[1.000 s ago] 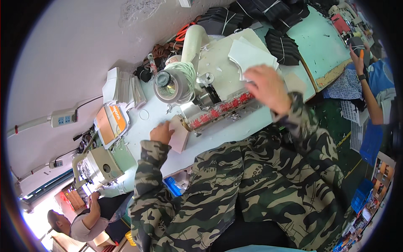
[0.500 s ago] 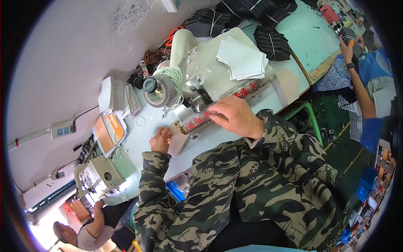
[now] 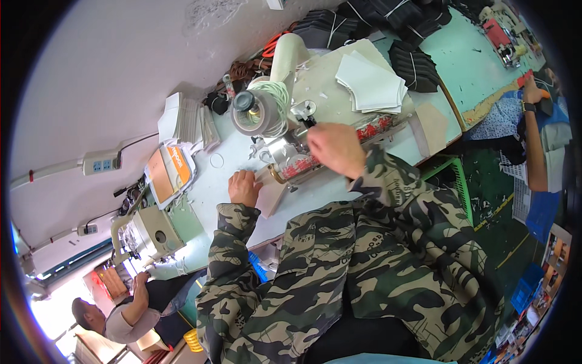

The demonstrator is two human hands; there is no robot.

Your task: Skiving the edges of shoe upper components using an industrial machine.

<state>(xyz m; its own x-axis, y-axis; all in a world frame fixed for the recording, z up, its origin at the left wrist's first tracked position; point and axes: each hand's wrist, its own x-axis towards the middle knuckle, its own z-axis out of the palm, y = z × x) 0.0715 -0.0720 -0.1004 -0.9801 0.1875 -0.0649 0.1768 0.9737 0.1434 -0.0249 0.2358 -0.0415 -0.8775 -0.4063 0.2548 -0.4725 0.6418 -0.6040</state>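
Note:
My left hand [image 3: 244, 188] is closed on the edge of a flat pale panel [image 3: 273, 199], which lies on the table under the near end of a sewing machine [image 3: 288, 57]. The machine's cream arm and round end carry a coil of pale green cord [image 3: 276, 100]. Its long bed [image 3: 376, 127] has chipped red paint. My right hand [image 3: 336, 147] is over that bed, fingers curled in beside a black machine part [image 3: 306, 115]. Whatever its fingertips grip, if anything, is hidden.
A stack of white cut panels [image 3: 370, 82] rests behind the machine bed, with bundles of tied black pieces [image 3: 414, 67] beyond. More white panels [image 3: 182, 121] stand at left. A green crate [image 3: 458, 182] sits below right. Co-workers are at far left and far right.
My right hand has moved up against the black machine part, its fingers more curled. My left hand stays at the pale panel. The whole view has shifted slightly.

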